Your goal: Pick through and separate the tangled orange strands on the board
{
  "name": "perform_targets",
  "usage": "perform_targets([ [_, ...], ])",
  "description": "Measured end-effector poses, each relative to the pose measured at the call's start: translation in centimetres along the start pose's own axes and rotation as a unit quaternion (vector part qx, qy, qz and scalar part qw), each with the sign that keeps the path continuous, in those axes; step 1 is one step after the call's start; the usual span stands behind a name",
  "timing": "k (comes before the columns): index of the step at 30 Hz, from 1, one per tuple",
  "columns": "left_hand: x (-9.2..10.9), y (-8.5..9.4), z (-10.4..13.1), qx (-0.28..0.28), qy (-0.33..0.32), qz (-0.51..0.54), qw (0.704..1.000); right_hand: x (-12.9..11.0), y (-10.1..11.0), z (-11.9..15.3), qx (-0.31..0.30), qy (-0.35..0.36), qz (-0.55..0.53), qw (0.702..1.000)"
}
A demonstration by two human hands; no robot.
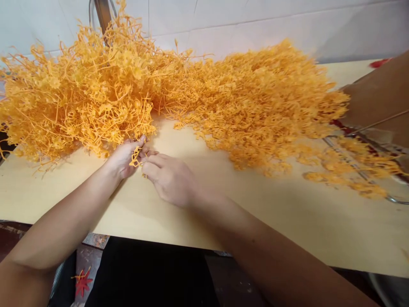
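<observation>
You face a pale wall (255, 25) — brown post (102, 17) at upper left, brown panel (380, 98) at far right — and, low at left, a red leaf-shaped piece (83, 284).

Soft, fairly even light brightens the tabletop (319, 221), while the space below its near edge is dim. Faint shadows fall beside both arms (73, 209). Toward the right edge, the yellow flowers (265, 102) blur.

A pale tiled wall (230, 21) rises behind a cream-coloured table (322, 217).
</observation>
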State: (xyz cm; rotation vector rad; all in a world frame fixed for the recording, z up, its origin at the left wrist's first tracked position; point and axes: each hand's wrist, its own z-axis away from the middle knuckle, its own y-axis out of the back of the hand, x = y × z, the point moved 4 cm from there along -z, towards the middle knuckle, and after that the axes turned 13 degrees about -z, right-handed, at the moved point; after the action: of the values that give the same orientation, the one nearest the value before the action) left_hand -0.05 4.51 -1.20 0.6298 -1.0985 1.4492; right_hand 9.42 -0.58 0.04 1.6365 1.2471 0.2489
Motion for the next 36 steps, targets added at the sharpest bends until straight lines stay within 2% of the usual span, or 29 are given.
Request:
perform_targets([
  [4,0.2,0.0,-0.1,-0.055,-0.031,-0.001,0.998,-0.5,-0.4,0.2,0.021,0.031,-0.024,0.999],
  [8,-0.1,-0.1,0.1,-0.079,-0.011,-0.048,0.996,-0.6,-0.2,0.1,-0.025,0.039,-0.093,0.995],
  [11,-0.3,-0.6,0.3,-0.09,0.012,-0.087,0.992,-0.7,0.6,0.0,-0.053,0.01,-0.187,0.981],
  [13,-0.2,-0.7,0.3,-0.084,0.02,-0.1,0.991,-1.2,1.1,0.2,-0.071,-0.02,-0.273,0.959],
  [15,0.3,-0.2,0.0,-0.048,0.012,-0.1,0.994,-2.7,1.0,0.5,-0.136,-0.022,-0.372,0.918],
  [17,1.0,0.9,-0.4,0.002,-0.014,-0.093,0.996,-4.9,0.5,1.2,-0.253,0.029,-0.437,0.863],
  [18,1.3,1.3,-0.5,0.012,-0.028,-0.092,0.995,-5.7,0.4,1.6,-0.288,0.062,-0.433,0.852],
  [19,1.4,1.7,-0.7,0.003,-0.038,-0.096,0.995,-5.9,0.3,1.7,-0.29,0.058,-0.405,0.865],
  [20,1.5,1.9,-0.7,-0.025,-0.042,-0.103,0.994,-5.3,0.2,1.6,-0.267,0.023,-0.359,0.894],
  [22,1.1,1.8,-0.7,-0.108,-0.032,-0.12,0.986,-2.8,0.9,1.4,-0.171,-0.094,-0.255,0.947],
  [23,0.9,1.6,-0.5,-0.151,-0.027,-0.127,0.98,-1.2,1.5,1.5,-0.125,-0.158,-0.215,0.956],
  [25,0.5,1.3,-0.2,-0.214,-0.024,-0.137,0.967,2.5,3.4,2.1,-0.005,-0.301,-0.135,0.944],
  [27,0.2,1.1,0.0,-0.245,-0.025,-0.14,0.959,5.4,5.3,3.1,0.099,-0.404,-0.065,0.907],
  [30,0.2,1.1,0.0,-0.258,-0.021,-0.132,0.957,7.6,6.4,4.0,0.134,-0.476,0.032,0.868],
  [36,0.5,1.1,-0.1,-0.281,-0.019,-0.121,0.952,8.1,6.0,3.7,0.103,-0.445,0.166,0.874],
])
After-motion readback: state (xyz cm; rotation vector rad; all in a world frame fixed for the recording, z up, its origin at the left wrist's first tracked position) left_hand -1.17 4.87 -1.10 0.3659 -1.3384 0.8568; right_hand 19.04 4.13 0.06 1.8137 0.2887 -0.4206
